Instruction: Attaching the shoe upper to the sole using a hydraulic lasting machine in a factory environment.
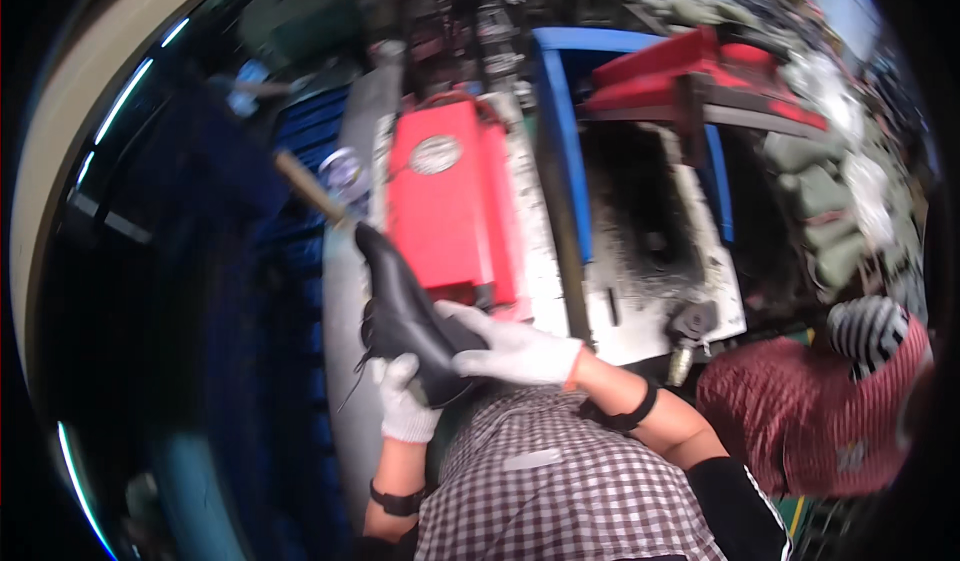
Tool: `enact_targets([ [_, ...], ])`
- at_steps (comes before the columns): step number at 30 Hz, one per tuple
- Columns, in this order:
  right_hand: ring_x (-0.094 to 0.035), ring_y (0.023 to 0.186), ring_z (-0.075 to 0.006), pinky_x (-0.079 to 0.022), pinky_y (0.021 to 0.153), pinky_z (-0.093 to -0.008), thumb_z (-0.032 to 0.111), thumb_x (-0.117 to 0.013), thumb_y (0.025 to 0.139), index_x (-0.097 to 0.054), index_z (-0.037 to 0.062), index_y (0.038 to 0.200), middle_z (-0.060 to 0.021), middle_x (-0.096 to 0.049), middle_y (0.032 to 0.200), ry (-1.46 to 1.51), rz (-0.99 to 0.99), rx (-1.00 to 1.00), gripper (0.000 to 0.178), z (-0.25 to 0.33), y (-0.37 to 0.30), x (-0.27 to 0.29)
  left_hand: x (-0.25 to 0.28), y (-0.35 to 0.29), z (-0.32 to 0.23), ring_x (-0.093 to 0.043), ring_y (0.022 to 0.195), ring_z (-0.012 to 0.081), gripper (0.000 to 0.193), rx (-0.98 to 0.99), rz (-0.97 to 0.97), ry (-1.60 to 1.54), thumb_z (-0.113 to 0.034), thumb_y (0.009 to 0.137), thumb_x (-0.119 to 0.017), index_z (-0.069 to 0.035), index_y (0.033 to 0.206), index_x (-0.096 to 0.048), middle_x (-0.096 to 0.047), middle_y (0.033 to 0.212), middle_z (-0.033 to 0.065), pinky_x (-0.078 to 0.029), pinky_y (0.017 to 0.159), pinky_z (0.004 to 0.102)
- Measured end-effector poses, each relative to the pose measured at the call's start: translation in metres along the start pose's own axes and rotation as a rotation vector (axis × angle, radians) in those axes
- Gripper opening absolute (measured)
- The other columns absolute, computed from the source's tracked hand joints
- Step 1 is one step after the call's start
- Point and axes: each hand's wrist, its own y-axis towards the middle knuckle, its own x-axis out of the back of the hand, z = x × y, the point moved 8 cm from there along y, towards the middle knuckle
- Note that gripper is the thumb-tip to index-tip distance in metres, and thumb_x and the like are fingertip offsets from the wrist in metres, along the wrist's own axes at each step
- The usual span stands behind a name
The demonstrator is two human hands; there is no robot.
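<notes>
A black lace-up shoe (pixel 395 306) is tilted in front of my body, its narrow end pointing up and left. Its loose laces hang on the left side. Around the lower left part of the shoe closes my gloved left hand (pixel 408 401), its thumb on the near edge. My gloved right hand (pixel 520 353) presses against the right side, fingers laid over the shoe; what lies under them is hidden. Just beyond the narrow end sticks out a pale wooden stick or handle (pixel 310 188), whose lower end is near the shoe.
A red box-shaped machine cover (pixel 440 201) stands ahead on a white surface. Right of it are a blue frame (pixel 565 151) and a red machine part (pixel 700 81). A person in a red striped garment (pixel 800 416) is close on my right. Green-grey bundles (pixel 815 201) lie at far right.
</notes>
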Motion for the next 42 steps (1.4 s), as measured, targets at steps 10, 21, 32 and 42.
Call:
enact_targets([
  [10,-0.069,0.107,-0.0205,-0.054,0.097,-0.0347,0.014,-0.066,0.100,-0.065,0.0000,0.136,-0.0116,-0.072,0.115,-0.172,-0.205,-0.150,0.038,-0.122,-0.063,0.010,0.141,-0.063,-0.034,-0.074,0.109,0.0296,0.032,-0.043,-0.585,-0.159,-0.014,0.096,-0.062,-0.001,0.124,-0.065,-0.074,0.119,0.0146,-0.060,0.101,0.0475],
  [21,-0.066,0.126,-0.0303,-0.050,0.110,-0.0393,0.008,-0.073,0.091,-0.056,0.0009,0.149,-0.0212,-0.067,0.135,-0.375,-0.520,-0.186,0.061,-0.142,-0.050,-0.042,0.397,-0.062,-0.055,-0.073,0.094,0.0279,0.019,0.067,-1.038,0.072,-0.019,0.089,-0.071,-0.012,0.107,-0.072,-0.076,0.103,0.0069,-0.059,0.086,0.0498],
  [32,-0.073,0.108,-0.0228,-0.056,0.099,-0.0355,-0.004,-0.071,0.084,-0.065,-0.0024,0.136,-0.0168,-0.073,0.119,-0.372,-0.645,-0.304,0.052,-0.158,-0.057,-0.044,0.522,0.022,-0.235,-0.060,0.137,0.0314,0.077,-0.083,-1.140,1.166,-0.016,0.093,-0.076,0.001,0.160,-0.042,-0.058,0.155,0.0186,-0.048,0.113,0.0413],
  [42,-0.064,0.119,-0.0196,-0.049,0.109,-0.0352,-0.002,-0.066,0.095,-0.059,-0.0055,0.142,-0.0151,-0.067,0.137,-0.347,-0.745,-0.260,0.048,-0.180,-0.079,-0.039,0.498,-0.113,-0.179,-0.049,0.145,0.0426,0.080,-0.145,-1.733,1.611,-0.044,0.092,-0.075,-0.004,0.156,-0.049,-0.055,0.155,0.0248,-0.036,0.124,0.0464],
])
